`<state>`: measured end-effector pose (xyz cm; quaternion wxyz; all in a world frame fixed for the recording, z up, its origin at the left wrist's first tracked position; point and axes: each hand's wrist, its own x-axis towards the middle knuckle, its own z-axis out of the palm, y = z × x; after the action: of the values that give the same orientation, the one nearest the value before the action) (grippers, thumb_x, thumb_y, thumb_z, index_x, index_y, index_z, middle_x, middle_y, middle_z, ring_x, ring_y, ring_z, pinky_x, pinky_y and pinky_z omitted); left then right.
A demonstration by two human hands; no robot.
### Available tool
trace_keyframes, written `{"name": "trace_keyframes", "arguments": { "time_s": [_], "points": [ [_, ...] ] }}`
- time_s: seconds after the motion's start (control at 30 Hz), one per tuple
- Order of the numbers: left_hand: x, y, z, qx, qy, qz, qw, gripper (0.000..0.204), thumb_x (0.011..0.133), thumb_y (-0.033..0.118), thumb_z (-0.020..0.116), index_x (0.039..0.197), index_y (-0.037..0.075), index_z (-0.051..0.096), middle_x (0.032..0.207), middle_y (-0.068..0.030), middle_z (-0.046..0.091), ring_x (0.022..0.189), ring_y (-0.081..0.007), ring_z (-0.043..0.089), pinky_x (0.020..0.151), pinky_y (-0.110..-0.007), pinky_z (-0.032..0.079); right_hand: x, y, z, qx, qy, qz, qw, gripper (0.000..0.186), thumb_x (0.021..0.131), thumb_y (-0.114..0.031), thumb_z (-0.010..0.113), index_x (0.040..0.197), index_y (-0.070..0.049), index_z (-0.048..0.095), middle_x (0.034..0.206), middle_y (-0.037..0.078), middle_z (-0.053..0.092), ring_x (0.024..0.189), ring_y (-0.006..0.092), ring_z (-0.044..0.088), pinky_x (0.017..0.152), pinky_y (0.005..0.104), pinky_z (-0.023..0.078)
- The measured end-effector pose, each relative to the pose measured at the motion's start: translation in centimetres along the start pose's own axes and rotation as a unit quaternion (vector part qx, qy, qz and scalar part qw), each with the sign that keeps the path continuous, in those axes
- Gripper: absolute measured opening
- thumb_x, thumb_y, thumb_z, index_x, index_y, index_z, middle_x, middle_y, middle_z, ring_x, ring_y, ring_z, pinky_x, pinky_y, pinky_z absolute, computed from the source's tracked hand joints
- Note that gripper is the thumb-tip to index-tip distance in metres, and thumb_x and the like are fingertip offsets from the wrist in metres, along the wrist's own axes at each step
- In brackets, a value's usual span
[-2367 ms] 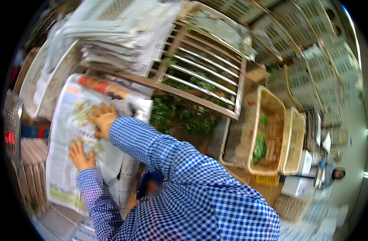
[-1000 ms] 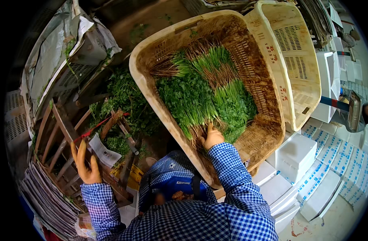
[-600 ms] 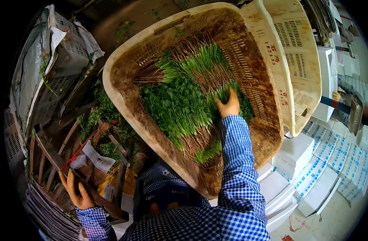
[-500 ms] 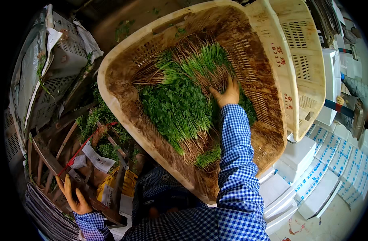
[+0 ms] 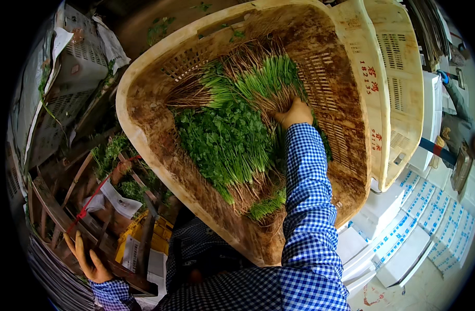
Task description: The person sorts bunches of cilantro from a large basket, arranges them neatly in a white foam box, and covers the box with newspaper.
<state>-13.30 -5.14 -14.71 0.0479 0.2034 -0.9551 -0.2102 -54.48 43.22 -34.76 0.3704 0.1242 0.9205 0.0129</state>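
A large cream plastic basket (image 5: 124, 111), stained brown inside, holds bunches of leafy coriander (image 5: 224, 135) with green stems and brown roots. The bunches lie in different directions. Inside the basket, at its right side, my right hand (image 5: 296, 113) is closed on the root end of a coriander bunch (image 5: 271, 78). Its fingertips are partly hidden among the roots. My left hand (image 5: 89, 259) holds nothing, its fingers stretched out and apart. It is at the lower left, beside a wooden frame (image 5: 56, 205) with a red string (image 5: 89, 202).
More cream baskets (image 5: 398, 98) are nested at the right, and white boxes (image 5: 403, 238) with blue print are stacked beyond. Loose greens (image 5: 110, 155), a paper sheet (image 5: 121, 199) and a yellow crate (image 5: 159, 233) lie around the frame. A grey-white crate (image 5: 82, 67) stands far left.
My right hand has gone from spread fingers over the roots to fingers curled into them. My left hand stays open, slightly lower in the view. The whole view has shifted a little.
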Motion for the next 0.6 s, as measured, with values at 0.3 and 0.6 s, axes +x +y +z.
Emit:
{"name": "trace_keyframes", "arguments": {
  "time_s": [0.3,0.6],
  "points": [
    [0.6,0.0,0.0,0.025,-0.008,0.011,1.000,0.042,0.106,0.017,0.046,0.145,0.005,0.051,0.160,-0.0153,0.035,0.149,-0.0345,0.029,0.121,-0.048,0.031,0.3,0.0,1.0,-0.085,0.013,-0.047,0.995,0.060,0.092,-0.044,0.070,0.131,0.000,0.061,0.129,0.019,0.064,0.117,0.0332,0.061,0.102,0.0452,0.051],
    [0.7,0.6,0.3,0.021,0.007,0.026,0.999,0.041,0.105,0.015,0.046,0.144,0.005,0.053,0.162,-0.0181,0.030,0.148,-0.0350,0.032,0.120,-0.047,0.032,-4.4,3.7,-0.2,0.042,0.143,-0.038,0.988,0.042,0.086,-0.036,0.077,0.111,-0.002,0.072,0.108,0.016,0.069,0.101,0.0294,0.064,0.092,0.0432,0.053]
  ]
}}
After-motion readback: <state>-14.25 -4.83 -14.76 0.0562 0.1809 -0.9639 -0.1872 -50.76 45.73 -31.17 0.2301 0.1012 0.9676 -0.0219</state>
